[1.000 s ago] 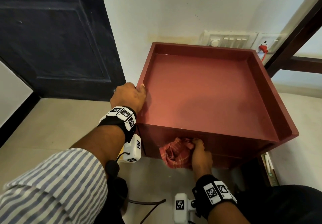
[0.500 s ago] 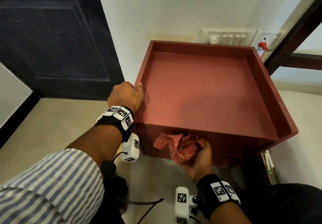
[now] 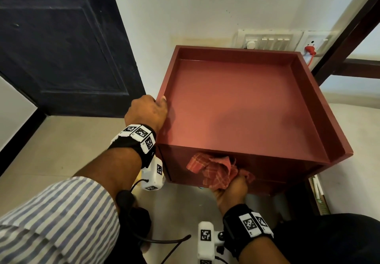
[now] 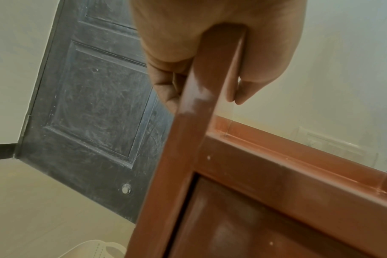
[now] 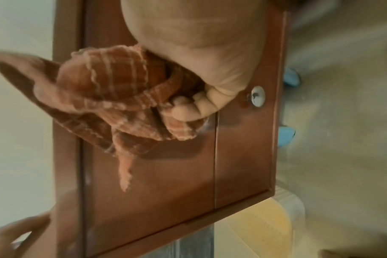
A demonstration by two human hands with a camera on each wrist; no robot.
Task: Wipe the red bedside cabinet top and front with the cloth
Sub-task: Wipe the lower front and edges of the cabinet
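The red bedside cabinet [image 3: 236, 107] stands against the wall, its top a shallow tray with raised rims. My left hand [image 3: 147, 112] grips the left rim near the front corner, thumb inside, fingers curled over the outside [image 4: 170, 83]. My right hand [image 3: 231, 187] holds a bunched red checked cloth [image 3: 213, 170] against the cabinet front [image 5: 177, 165], just under the top's front edge. In the right wrist view the cloth [image 5: 113, 97] is gathered in curled fingers beside a round metal lock [image 5: 257, 96] on the door panel.
A dark door [image 3: 57, 43] stands to the left. A white switch panel [image 3: 269, 40] with a red plug [image 3: 310, 50] sits on the wall behind the cabinet. A dark bed frame [image 3: 347, 35] runs at the right. Pale floor tiles [image 3: 51, 144] lie below.
My right hand has turned palm-up and risen slightly, lifting the cloth from low on the front to just under the top edge. The left hand keeps its grip on the rim.
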